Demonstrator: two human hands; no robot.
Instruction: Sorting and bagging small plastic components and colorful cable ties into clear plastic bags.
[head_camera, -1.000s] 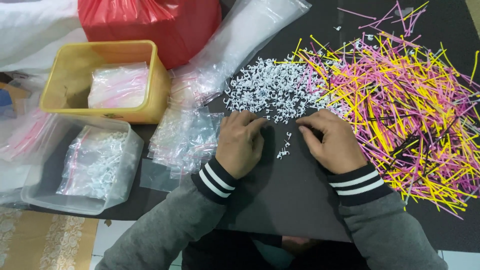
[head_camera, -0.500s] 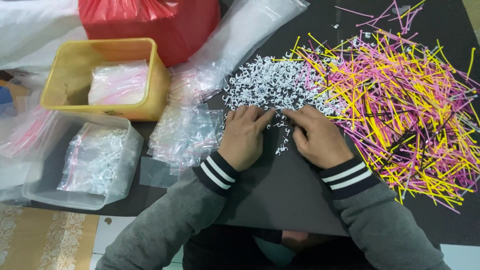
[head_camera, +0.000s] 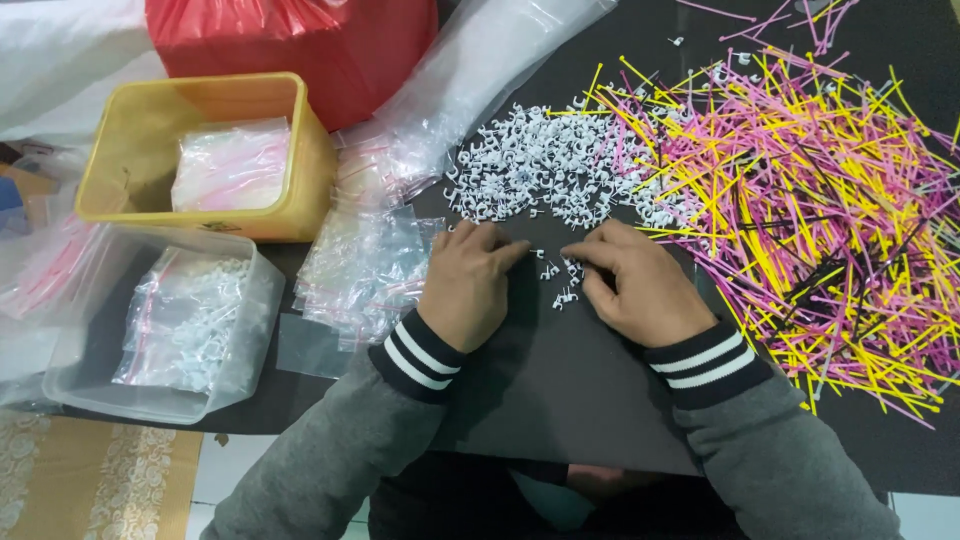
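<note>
White plastic clips lie heaped on a black mat, the pile sitting just beyond both hands. A few stray clips lie pulled out from the heap, on the mat between the fingertips.

Left hand rests palm down, knuckles up, fingers curled and reaching right toward the strays. Whether anything is pinched under the fingers cannot be told — the back of the hand hides them.

Right hand also palm down, fingers bent inward and pointing left, tips touching or nearly touching the small scatter of clips. Its grip is likewise hidden; no clip clearly seen held.

Both wrists wear grey sleeves with black cuffs striped white.

To the right of the heap — a wide tangle of pink and yellow cable ties, a few black ones among them, overlapping the clip pile at its right edge.

Left of the left hand: a loose stack of small clear zip bags. Further left, a clear plastic tub holding a bag of white clips. Above it, a yellow bin with filled bags inside. A red plastic bag at the top; a long clear bag beside it.
</note>
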